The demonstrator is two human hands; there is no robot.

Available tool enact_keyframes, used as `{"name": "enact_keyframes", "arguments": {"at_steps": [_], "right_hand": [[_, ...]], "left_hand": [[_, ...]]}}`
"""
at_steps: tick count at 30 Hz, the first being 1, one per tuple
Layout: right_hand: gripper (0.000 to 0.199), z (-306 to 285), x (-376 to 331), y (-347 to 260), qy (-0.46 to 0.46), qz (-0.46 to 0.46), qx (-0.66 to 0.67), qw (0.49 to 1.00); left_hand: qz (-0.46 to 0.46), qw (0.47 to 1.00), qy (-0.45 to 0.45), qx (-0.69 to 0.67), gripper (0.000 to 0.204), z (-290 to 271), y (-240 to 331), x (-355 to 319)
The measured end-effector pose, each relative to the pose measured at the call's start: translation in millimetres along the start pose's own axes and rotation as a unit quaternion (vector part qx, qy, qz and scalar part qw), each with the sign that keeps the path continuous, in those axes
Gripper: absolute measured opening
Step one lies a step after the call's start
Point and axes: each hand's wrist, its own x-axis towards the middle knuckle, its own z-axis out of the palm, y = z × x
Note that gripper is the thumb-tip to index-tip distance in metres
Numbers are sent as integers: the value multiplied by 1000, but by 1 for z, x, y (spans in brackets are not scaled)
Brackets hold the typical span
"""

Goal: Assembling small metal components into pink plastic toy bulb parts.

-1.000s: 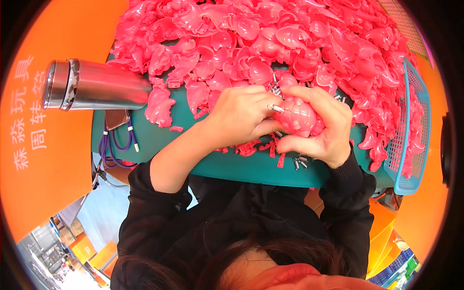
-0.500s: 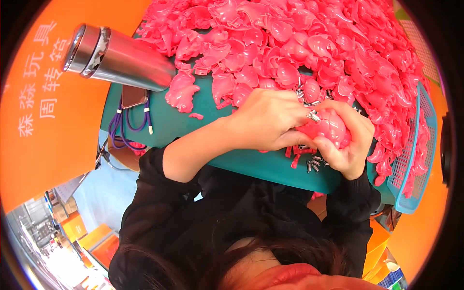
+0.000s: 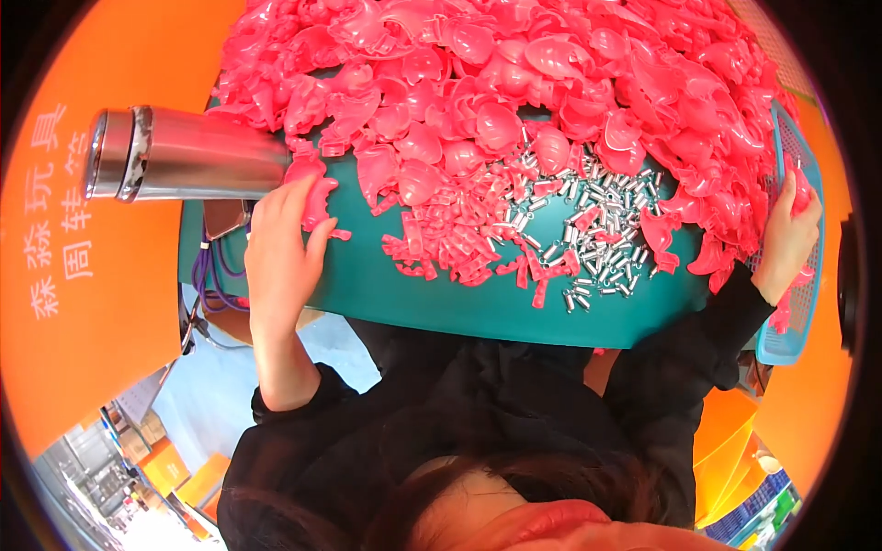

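Orange walls ring a teal desk point(image 3: 441, 298) heaped with pink shells point(image 3: 514, 83). Left hand point(image 3: 280, 248) lies open, fingers on a shell point(image 3: 317, 197) beside a steel flask point(image 3: 184, 154). Right hand point(image 3: 783, 234) curls around shells by the blue basket point(image 3: 797, 312). Springs point(image 3: 597, 230) lie between.

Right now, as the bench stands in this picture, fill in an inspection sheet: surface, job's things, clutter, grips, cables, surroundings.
Surface: teal table, mostly covered, with a bare strip along the near edge.
Job's things: heap of pink plastic shells; small pink pieces mixed with small silver metal cylinders.
Clutter: steel flask lying on its side at the left.
Grips: left grip lies flat, fingers on a pink shell; right grip is at the blue mesh basket, closure unclear.
Cables: purple cables hang off the table's left edge.
Surroundings: orange panels on both sides; stacked crates lower left.
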Motion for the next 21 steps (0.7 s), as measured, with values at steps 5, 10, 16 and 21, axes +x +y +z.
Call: {"name": "enact_keyframes", "arguments": {"at_steps": [5,10,16,21], "right_hand": [[50,5,-11,-15,124,-52,-244,960],[22,-10,-24,-87,26,-332,254,908],[39,-3,-117,-166,-215,-468,245,822],[45,1,-113,-161,-253,-450,252,819]], "left_hand": [[-21,998,65,8,46,-6,3,10],[-81,833,131,-532,42,-9,30,41],[-129,407,-241,-872,56,7,76,91],[-121,401,-260,-870,54,26,83,97]]}}
